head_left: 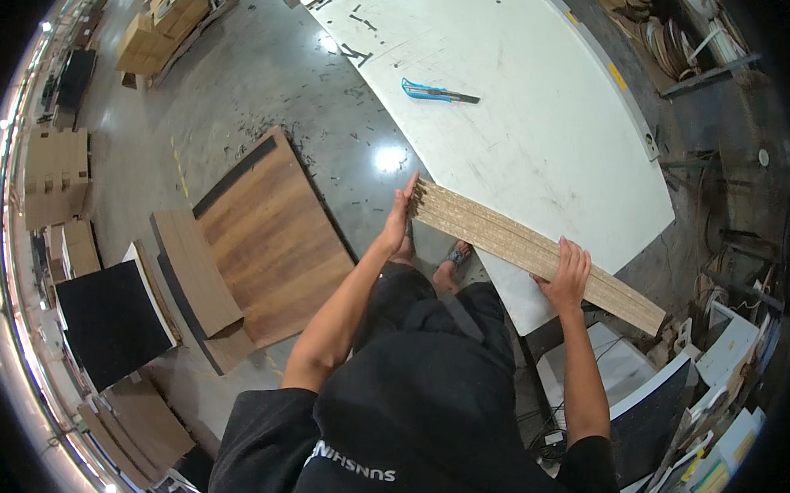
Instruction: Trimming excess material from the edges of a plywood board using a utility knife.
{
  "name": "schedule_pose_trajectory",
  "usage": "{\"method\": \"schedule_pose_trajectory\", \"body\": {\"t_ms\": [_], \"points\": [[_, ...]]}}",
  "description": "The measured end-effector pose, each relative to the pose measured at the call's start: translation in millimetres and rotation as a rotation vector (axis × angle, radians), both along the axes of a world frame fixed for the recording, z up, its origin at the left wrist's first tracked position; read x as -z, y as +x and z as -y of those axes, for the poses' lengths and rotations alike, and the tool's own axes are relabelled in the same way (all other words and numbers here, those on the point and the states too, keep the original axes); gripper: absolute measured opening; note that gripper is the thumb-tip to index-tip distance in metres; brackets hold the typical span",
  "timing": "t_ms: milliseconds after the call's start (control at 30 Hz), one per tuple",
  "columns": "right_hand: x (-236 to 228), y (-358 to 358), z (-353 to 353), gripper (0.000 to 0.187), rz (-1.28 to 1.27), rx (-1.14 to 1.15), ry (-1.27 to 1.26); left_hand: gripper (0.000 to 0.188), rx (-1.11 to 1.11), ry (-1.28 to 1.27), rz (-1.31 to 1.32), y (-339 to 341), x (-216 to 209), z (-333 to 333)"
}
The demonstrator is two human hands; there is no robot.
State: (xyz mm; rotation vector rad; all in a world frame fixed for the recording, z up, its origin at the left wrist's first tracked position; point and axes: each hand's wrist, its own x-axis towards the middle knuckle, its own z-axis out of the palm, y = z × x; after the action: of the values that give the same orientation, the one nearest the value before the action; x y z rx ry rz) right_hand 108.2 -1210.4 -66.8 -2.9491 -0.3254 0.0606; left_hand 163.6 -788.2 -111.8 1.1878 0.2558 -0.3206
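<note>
Boards (pixel 501 240) span near corner of white table (pixel 540 147), ends past its edges; can't tell if they rest on it. Left hand (pixel 401 213) flat against their left end, fingers straight, not wrapped. Right hand (pixel 568 276) grips toward the other end, fingers over top. Risk: layers could slip if left palm slackens, dropping onto the foot (pixel 450 266) by the table's left edge. Cutter (pixel 430 92) on table, beyond; a wide swing could knock it.
</note>
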Motion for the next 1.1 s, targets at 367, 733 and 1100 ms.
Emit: {"method": "schedule_pose_trajectory", "body": {"t_ms": [367,733,1100], "points": [[10.6,-4.5,4.4,0.118,0.015,0.01,-0.032,0.095,0.09,0.084,0.036,4.5,-1.3,-4.7],[-30.5,32.0,-101.4,0.124,-0.172,-0.092,0.014,0.063,0.141,1.466,0.875,220.3,7.4,-40.5],[-1.2,75.1,-218.2,0.106,-0.227,-0.123,0.085,0.044,0.129,0.786,0.2,114.9,59.0,-98.7]]}}
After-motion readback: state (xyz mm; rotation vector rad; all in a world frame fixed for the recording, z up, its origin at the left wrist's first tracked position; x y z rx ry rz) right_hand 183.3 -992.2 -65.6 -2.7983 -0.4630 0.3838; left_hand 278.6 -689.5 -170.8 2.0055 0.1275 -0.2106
